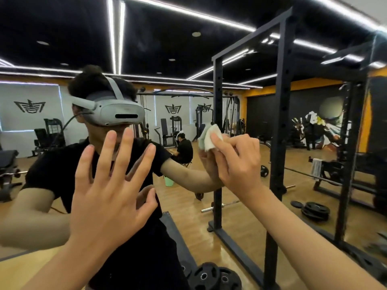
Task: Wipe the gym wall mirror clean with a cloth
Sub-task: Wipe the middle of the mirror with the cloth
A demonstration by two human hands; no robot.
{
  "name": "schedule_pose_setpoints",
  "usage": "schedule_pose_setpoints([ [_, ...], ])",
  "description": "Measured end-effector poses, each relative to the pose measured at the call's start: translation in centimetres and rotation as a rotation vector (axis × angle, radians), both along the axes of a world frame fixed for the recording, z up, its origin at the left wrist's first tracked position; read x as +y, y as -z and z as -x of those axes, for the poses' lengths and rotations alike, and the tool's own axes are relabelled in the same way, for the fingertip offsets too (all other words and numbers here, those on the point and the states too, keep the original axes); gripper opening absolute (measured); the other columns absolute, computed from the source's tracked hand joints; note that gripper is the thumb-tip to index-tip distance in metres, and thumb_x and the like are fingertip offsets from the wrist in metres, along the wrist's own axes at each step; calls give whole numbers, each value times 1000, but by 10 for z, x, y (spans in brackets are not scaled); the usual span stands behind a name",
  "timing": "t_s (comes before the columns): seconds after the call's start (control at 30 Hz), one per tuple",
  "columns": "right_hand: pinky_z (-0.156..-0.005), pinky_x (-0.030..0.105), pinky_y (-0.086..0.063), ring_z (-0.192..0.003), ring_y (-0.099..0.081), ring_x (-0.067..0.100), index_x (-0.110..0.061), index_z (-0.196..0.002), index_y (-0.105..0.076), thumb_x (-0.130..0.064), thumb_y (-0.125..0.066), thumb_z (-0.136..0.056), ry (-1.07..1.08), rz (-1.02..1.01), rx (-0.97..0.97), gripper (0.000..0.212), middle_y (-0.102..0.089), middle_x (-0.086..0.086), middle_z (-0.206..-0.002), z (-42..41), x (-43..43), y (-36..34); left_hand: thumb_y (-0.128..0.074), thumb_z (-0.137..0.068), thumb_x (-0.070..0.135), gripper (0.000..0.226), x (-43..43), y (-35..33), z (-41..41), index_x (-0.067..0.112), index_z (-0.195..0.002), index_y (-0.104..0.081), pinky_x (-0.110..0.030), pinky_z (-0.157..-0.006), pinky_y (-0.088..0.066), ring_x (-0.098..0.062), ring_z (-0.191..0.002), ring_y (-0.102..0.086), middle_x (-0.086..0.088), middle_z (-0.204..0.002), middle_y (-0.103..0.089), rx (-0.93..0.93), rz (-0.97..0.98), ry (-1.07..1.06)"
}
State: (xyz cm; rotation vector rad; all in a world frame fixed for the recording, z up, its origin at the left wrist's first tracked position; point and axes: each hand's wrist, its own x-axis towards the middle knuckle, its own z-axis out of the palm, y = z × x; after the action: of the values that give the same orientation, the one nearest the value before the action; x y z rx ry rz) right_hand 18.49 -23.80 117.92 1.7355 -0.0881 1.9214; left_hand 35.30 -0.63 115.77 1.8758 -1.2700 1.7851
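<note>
A white cloth (213,138) is gripped in the right hand (237,162) and pressed to the gym wall mirror (167,42). The left hand (111,185) is raised before the glass, fingers spread. A person in a grey headset (118,110) is reflected beside a black power rack (280,122) and weight plates (211,277).

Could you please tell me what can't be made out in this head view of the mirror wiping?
- Left hand: seen from behind in the head view, so whether its palm touches the mirror cannot be told.
- Cloth: mostly hidden by the right hand, whose fingers pinch it.
- Smears on the mirror: too faint to tell against what it reflects.
</note>
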Motion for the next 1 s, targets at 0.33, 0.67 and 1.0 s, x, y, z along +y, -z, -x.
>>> schedule_pose_setpoints([
  [0.33, -79, 29, -36, -84, -44, 15, -4, -117, -68, -5, -68, -95, -123, -428, -355, 21, -55, 11, -94, 6, -22, 8, -49, -90, 49, 72, -13, -11, 25, 11, -152, -57, -51, -121, -20, -43, -156, -27, -22, -170, -29, 31, 2, 96],
  [0.67, -74, 41, -42, -80, -51, 21, -8, -118, -71, -6, -70, -90, -129, -366, -251, 28, -55, 6, -88, 49, -77, 12, -38, -95, 65, 88, -121, -32, 82, 12, -165, -33, -51, -133, -4, -34, -163, -10, -16, -176, -12, -86, -191, 146],
  [1.0, -74, 46, -47, -79, -53, 31, -1, -112, -72, -12, -65, -95, -125, -392, -362, 22, -57, 16, -89, 75, -126, 15, -40, -96, 68, 93, -130, -27, 79, 14, -169, -19, -60, -130, -8, -37, -163, -5, -16, -177, -4, -115, -188, 16],
])
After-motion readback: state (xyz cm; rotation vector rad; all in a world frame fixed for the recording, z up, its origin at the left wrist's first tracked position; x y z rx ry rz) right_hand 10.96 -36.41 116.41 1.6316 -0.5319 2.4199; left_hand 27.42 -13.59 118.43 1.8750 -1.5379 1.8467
